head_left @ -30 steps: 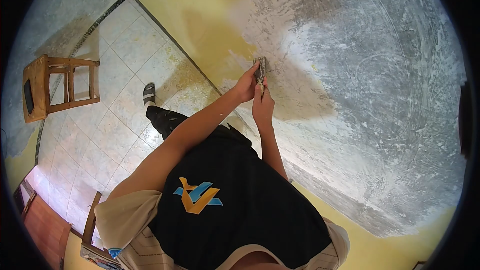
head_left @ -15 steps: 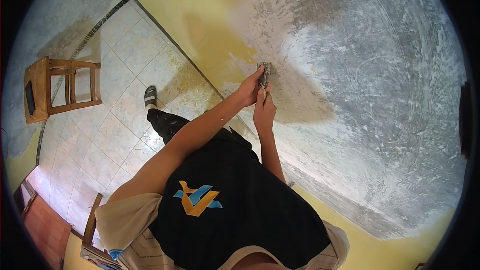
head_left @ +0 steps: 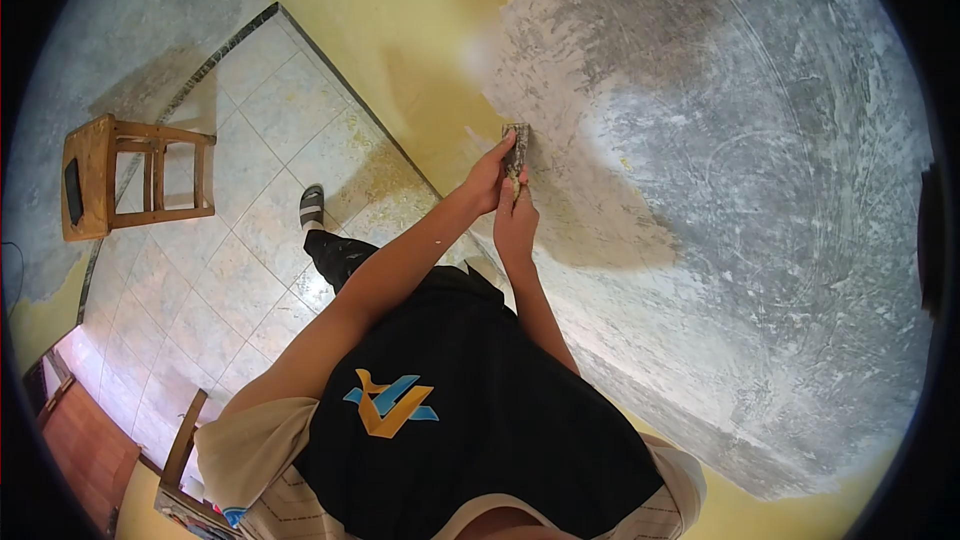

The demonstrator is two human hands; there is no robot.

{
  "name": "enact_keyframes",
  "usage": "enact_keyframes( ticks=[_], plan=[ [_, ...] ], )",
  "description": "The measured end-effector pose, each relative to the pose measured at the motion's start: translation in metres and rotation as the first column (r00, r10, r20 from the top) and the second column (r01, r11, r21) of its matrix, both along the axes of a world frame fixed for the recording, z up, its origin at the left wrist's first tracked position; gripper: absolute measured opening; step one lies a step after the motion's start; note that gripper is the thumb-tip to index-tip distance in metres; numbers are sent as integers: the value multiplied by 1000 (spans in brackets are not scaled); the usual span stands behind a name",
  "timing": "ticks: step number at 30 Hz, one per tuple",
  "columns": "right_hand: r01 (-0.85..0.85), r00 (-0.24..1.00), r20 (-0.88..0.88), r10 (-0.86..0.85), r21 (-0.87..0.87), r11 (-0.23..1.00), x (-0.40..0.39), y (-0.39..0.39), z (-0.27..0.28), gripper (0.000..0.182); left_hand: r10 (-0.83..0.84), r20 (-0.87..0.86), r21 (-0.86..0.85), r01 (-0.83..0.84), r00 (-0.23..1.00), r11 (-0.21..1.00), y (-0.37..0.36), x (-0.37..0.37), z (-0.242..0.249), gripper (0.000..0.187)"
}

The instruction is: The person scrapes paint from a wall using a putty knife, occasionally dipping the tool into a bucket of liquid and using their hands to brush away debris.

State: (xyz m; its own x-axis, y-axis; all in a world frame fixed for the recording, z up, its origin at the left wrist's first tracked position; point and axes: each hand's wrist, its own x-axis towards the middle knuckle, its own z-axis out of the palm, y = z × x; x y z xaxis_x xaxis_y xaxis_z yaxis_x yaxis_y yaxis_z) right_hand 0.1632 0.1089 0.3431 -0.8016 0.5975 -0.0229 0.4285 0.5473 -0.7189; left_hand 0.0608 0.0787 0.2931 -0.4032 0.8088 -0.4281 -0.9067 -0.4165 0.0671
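A plaster-stained scraper (head_left: 517, 145) lies against the wall (head_left: 700, 190), near the edge between yellow paint and a rough grey-white patch. My left hand (head_left: 487, 183) grips it from the left, its thumb and fingers along the stained blade part. Just below, my right hand (head_left: 516, 225) is closed around the lower, handle end. The two hands are close together, and part of the handle is hidden by the fingers.
A wooden stool (head_left: 90, 177) with a dark flat object (head_left: 73, 192) on it stands at the left on the tiled floor (head_left: 250, 190). My sandalled foot (head_left: 312, 204) is on the tiles. More wooden furniture (head_left: 185, 445) is at the lower left.
Both hands and the scraper have shifted slightly left in the view. The stool and floor have shifted a little right, as the camera view has moved.
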Motion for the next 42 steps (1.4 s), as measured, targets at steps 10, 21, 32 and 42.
enact_keyframes(
  ticks=[10,21,32,42],
  plan=[
    [116,993,45,-112,-105,988,29,0,-26,56,-116,-21,46,117,993,992,7,21,-11,32],
    [81,993,-86,-79,22,996,22,3,-49,55,-43,-111,37,48,993,998,3,16,-14,30],
    [121,989,-88,-121,-7,993,16,-3,-52,51,-30,-118,-89,20,993,996,2,13,-13,33],
    [155,981,-122,-153,5,988,8,-9,-50,47,-11,-117,-124,-4,993,992,3,7,-17,32]
  ],
)
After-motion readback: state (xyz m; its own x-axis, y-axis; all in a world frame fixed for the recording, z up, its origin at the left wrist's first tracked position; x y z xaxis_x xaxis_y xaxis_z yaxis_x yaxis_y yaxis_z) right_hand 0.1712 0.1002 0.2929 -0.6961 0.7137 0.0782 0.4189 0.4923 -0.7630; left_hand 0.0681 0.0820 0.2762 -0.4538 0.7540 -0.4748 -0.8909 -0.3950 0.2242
